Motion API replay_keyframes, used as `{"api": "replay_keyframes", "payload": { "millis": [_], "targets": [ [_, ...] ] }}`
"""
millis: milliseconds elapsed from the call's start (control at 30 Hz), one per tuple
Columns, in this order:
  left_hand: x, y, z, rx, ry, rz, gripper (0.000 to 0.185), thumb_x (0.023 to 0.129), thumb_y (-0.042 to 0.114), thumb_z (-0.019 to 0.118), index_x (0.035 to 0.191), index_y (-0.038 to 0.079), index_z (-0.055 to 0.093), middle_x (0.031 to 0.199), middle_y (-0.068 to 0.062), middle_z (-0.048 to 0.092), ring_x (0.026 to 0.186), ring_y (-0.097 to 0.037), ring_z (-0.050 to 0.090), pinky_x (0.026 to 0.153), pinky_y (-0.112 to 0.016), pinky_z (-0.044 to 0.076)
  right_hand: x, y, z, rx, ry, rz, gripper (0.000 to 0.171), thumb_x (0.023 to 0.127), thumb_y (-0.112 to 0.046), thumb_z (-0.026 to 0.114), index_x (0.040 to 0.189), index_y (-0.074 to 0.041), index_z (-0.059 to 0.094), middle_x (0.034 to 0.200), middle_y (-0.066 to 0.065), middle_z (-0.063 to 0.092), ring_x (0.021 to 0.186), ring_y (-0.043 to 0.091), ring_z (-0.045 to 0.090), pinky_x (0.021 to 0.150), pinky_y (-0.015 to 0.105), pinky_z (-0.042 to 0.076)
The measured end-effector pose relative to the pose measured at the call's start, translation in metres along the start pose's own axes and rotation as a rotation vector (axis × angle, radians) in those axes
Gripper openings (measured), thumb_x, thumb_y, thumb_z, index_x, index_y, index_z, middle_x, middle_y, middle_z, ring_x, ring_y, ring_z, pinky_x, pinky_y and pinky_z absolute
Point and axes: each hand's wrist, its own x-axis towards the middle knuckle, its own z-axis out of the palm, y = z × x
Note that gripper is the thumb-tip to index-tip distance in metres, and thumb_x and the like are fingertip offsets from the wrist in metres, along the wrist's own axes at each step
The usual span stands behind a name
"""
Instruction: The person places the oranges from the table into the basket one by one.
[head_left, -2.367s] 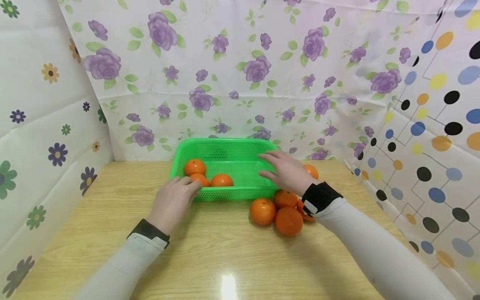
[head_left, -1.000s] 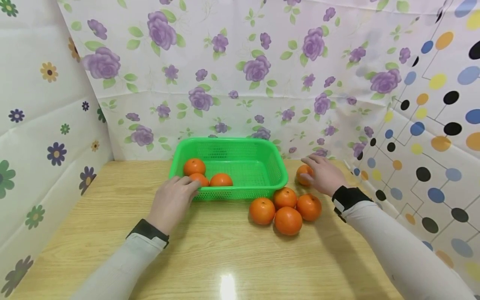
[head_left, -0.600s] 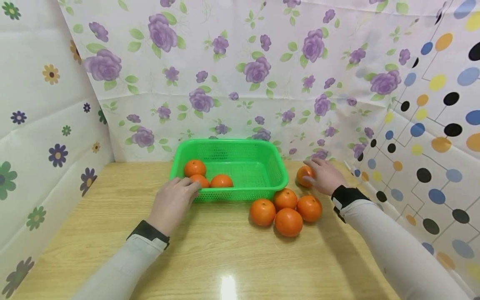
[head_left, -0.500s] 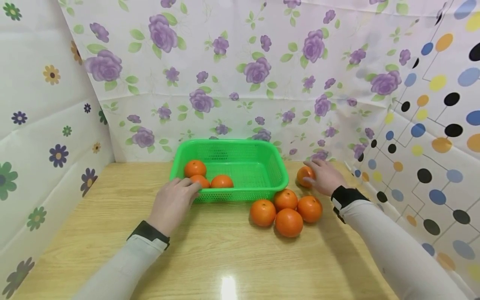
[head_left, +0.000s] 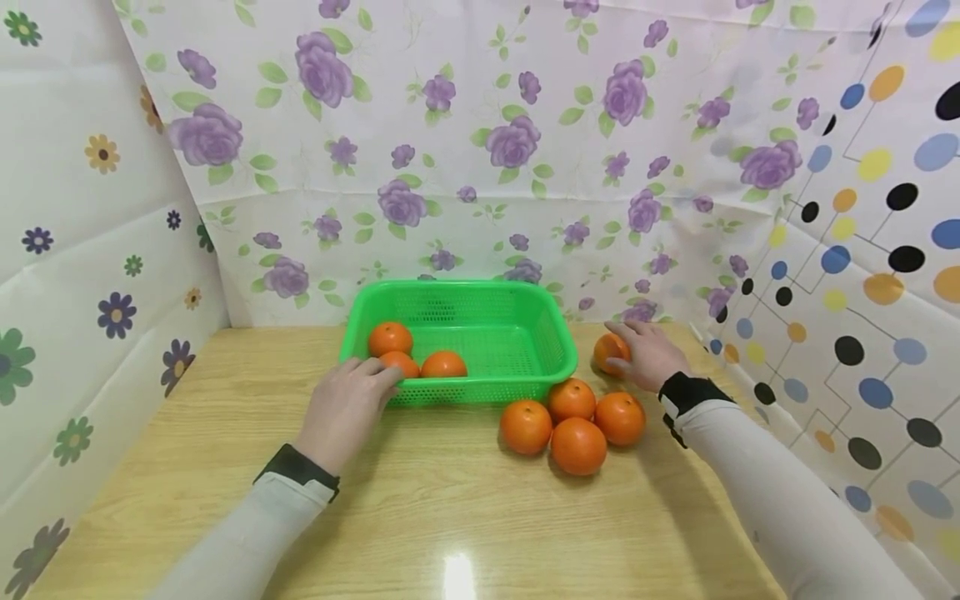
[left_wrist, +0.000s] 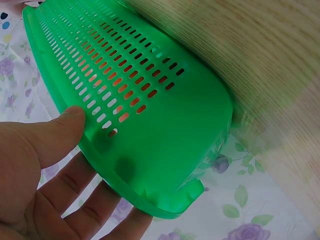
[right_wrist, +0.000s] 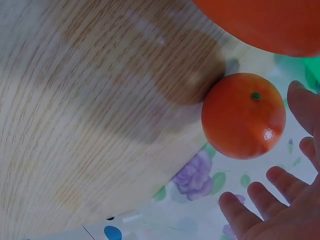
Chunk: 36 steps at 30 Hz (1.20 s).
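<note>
A green perforated basket (head_left: 480, 385) stands at the back of the wooden table, with three oranges (head_left: 389, 338) in its left end. My left hand (head_left: 345, 407) holds its front left corner. In the left wrist view the thumb (left_wrist: 65, 125) lies on the basket wall (left_wrist: 165, 125) and the fingers reach along the rim. My right hand (head_left: 647, 354) is spread around a lone orange (head_left: 606, 350) right of the basket. The right wrist view shows that orange (right_wrist: 243, 116) just clear of the fingers (right_wrist: 270, 185), which hold nothing.
Several more oranges (head_left: 576, 446) sit in a cluster on the table (head_left: 450, 508) in front of the basket's right corner; one fills the top edge (right_wrist: 260, 25) of the right wrist view. Patterned sheets (head_left: 480, 167) wall the table at the back and both sides.
My right hand has left the basket and gone right to the lone orange, then settled closer around it. The left hand and the basket have stayed put.
</note>
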Motion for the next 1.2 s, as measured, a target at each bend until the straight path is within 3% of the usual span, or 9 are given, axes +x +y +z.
{"api": "replay_keyframes", "payload": {
  "millis": [633,833,1200],
  "targets": [
    [-0.001,0.0,0.001,-0.005,0.001,0.001,0.02,0.084,0.016,0.083,0.099,0.02,0.069,0.089,0.0,0.067,0.077,-0.025,0.056,0.066,-0.037,0.049,0.012,0.002,0.013,0.034,-0.046,0.024,0.073,0.094,-0.032,0.073,0.156,-0.017,0.038,0.154,0.028,0.032,0.136,0.054,0.033,0.102,0.072,0.033],
    [0.0,0.0,0.001,-0.001,0.009,0.007,0.022,0.082,0.015,0.084,0.099,0.019,0.07,0.088,0.0,0.066,0.076,-0.025,0.055,0.065,-0.037,0.048,0.012,0.003,0.017,0.04,-0.047,0.015,0.062,0.094,-0.029,0.072,0.148,-0.01,0.049,0.149,0.028,0.037,0.13,0.054,0.04,0.1,0.069,0.038],
    [0.0,0.0,0.001,0.004,0.008,0.004,0.021,0.083,0.017,0.084,0.098,0.02,0.07,0.087,0.002,0.065,0.076,-0.025,0.056,0.065,-0.038,0.049,0.014,0.004,0.022,0.037,-0.042,-0.016,0.054,0.091,-0.024,0.075,0.139,-0.008,0.058,0.136,0.027,0.049,0.11,0.047,0.058,0.091,0.062,0.047]
  ]
}}
